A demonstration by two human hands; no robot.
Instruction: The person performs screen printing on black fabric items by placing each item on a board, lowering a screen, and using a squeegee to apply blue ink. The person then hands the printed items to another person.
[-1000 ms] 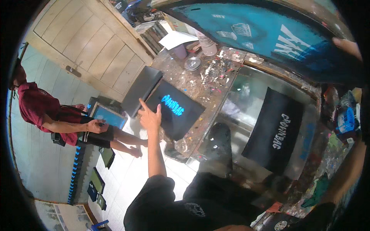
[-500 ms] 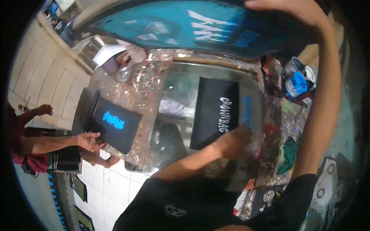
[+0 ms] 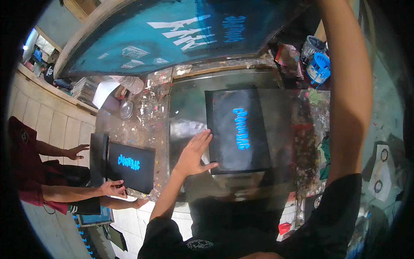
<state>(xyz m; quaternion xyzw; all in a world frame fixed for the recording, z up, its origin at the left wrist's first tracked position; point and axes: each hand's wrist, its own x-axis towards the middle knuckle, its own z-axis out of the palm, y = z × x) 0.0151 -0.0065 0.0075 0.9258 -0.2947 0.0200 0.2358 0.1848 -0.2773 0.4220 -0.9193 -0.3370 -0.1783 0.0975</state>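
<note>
Black panel (image 3: 238, 131), flat and rectangular with jagged blue lettering, lies on a smooth, glassy board (image 3: 189, 93) in the paint-crusted table (image 3: 144, 108). It is just right of the left hand (image 3: 192, 154), whose fingers stretch out flat, thumb splayed, tips at the panel's left edge. The right hand is out of sight; its state I cannot tell. Past the panel, a teal mesh screen (image 3: 125, 41) stands tilted up.

Head view: left unit of a head-worn fisheye pair; looks steeply down at close range onto the paint-speckled counter (image 3: 151, 101); left hand (image 3: 192, 154) near mid-frame; screen-printing frame (image 3: 120, 36) spans upper edge; wearer's black shirt (image 3: 241, 241) at lower edge; straight lines bow toward dark rim
</note>
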